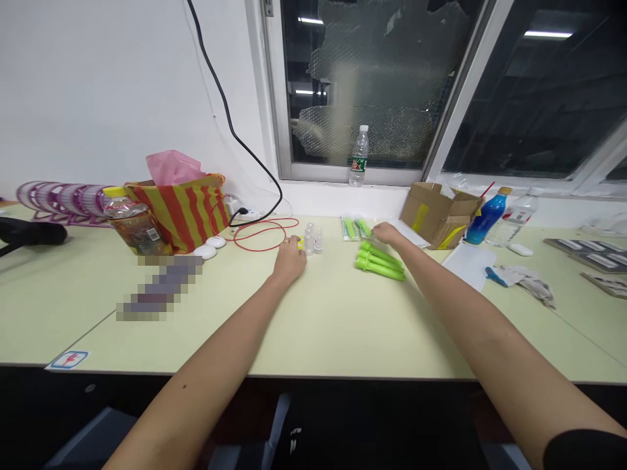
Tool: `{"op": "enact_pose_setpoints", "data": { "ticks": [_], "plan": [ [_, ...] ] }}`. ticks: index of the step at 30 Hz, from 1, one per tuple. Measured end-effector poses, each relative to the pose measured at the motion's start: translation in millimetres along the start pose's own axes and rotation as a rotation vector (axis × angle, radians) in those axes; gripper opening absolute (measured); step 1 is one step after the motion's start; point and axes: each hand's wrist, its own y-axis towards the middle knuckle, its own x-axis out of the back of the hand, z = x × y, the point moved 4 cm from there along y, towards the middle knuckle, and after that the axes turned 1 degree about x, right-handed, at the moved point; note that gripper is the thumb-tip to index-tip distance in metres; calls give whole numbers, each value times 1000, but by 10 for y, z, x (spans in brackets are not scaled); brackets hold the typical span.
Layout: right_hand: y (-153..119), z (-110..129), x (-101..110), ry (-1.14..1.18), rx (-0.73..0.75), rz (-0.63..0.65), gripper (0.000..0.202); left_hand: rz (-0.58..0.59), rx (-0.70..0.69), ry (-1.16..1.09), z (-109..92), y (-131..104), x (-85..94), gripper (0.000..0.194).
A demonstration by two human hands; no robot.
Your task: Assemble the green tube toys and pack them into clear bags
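Observation:
My left hand (290,260) rests on the table with its fingers curled, right beside several small clear plastic bottles (309,240). A bit of a small yellow piece (300,243) shows at those fingertips; the rest is hidden by the hand. Farther right, the closed fingers of my right hand (385,233) are at the edge of a clear packet with a green piece (363,228) inside. A similar green packet (349,228) lies to its left. Below the right wrist, several bright green tapered plastic tubes (379,262) lie side by side.
A cardboard box (435,215), a blue bottle (487,219) and a glove (526,282) are on the right. A striped bag (183,212), a drink bottle (137,225) and a red cable (259,248) lie left. A water bottle (359,156) stands on the windowsill.

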Motion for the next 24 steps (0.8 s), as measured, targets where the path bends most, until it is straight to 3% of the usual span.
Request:
{"op": "enact_pose_setpoints", "data": {
  "ticks": [4, 5, 8, 12, 16, 18, 20, 24],
  "plan": [
    [-483, 28, 115, -79, 150, -154, 17, 9, 3, 58, -12, 17, -34, 34],
    [-649, 63, 116, -149, 274, -192, 19, 11, -2, 85, -16, 24, -42, 34],
    [-1128, 117, 9, -268, 508, -125, 20, 13, -11, 140, -26, 37, -49, 34],
    [-1454, 117, -78, -291, 536, -72, 18, -22, -2, 135, -38, 26, 10, 31],
    [-1336, 9, 41, -303, 519, -189, 18, -38, -7, 118, -66, 5, 42, 30],
    [-1176, -135, 150, -317, 429, -263, 28, -38, 3, 103, -75, -1, 40, 29],
    [-1005, -320, 196, -353, 278, -195, 34, -41, 12, 80, -77, -6, 44, 28],
    [-804, -521, 164, -363, 185, -45, 25, -49, 52, 35, -40, -21, 85, 27]
  ]
}}
